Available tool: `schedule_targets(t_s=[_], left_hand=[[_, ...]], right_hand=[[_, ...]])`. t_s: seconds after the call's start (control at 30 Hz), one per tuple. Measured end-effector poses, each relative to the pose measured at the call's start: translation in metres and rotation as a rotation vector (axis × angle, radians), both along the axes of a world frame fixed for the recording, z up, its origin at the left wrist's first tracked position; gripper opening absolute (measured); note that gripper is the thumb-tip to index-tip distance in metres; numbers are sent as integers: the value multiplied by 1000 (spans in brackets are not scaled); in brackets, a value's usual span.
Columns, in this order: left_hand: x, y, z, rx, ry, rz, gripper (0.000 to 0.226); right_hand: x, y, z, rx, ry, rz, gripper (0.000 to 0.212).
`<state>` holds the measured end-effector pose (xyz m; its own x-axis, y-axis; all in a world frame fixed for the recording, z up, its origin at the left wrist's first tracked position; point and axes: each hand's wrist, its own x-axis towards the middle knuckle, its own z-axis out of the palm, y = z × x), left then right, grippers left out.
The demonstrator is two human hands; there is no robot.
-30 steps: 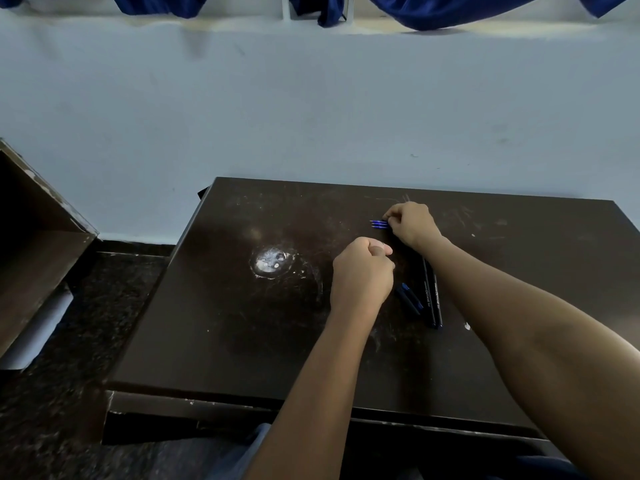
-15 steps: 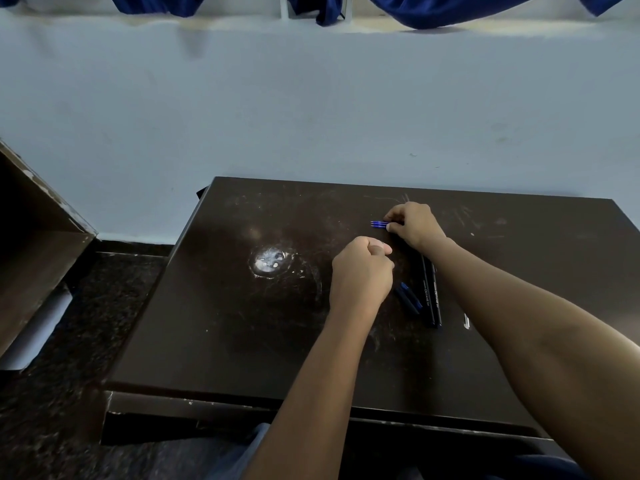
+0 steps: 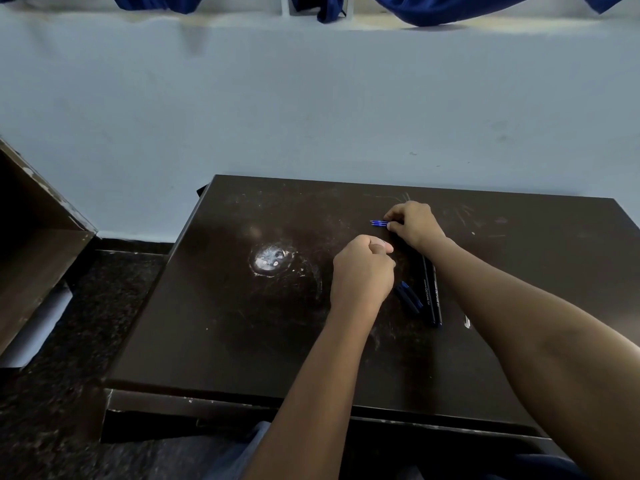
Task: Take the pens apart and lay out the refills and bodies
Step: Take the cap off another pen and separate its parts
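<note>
Blue refills (image 3: 379, 223) lie side by side on the dark table (image 3: 242, 341), their left ends sticking out from under my right hand (image 3: 414, 223), whose fingers pinch them. Two black pen bodies (image 3: 431, 292) lie parallel, running toward me from beneath that hand. Left of them rest two short dark blue caps (image 3: 408, 299). My left hand (image 3: 362, 271) is a closed fist just left of the caps; whether it holds anything is hidden.
A white scuffed patch (image 3: 268, 261) marks the table's middle left. A small white fleck (image 3: 467, 322) lies beside my right forearm. A brown cabinet (image 3: 31, 244) stands at the left over the dark speckled floor (image 3: 69, 410). The pale wall (image 3: 311, 98) rises behind the table.
Almost nothing has moved; my right hand has shifted slightly right on the refills, and my left fist stays in place.
</note>
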<state>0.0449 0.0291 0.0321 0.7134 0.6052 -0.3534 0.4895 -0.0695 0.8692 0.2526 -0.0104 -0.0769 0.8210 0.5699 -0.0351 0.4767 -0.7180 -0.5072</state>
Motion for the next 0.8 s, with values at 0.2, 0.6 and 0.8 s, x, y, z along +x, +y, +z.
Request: schedule_targets(t_s=[0.2, 0.6, 0.8], left_hand=[[1, 1, 0, -11, -2, 1, 29], [1, 3, -2, -10, -9, -7, 34], [-1, 1, -2, 16, 21, -22, 36]], right_hand=[[-2, 0, 3, 7, -30, 7, 25], [-27, -28, 24, 184, -148, -228, 24], [-40, -76, 38, -99, 15, -540, 26]])
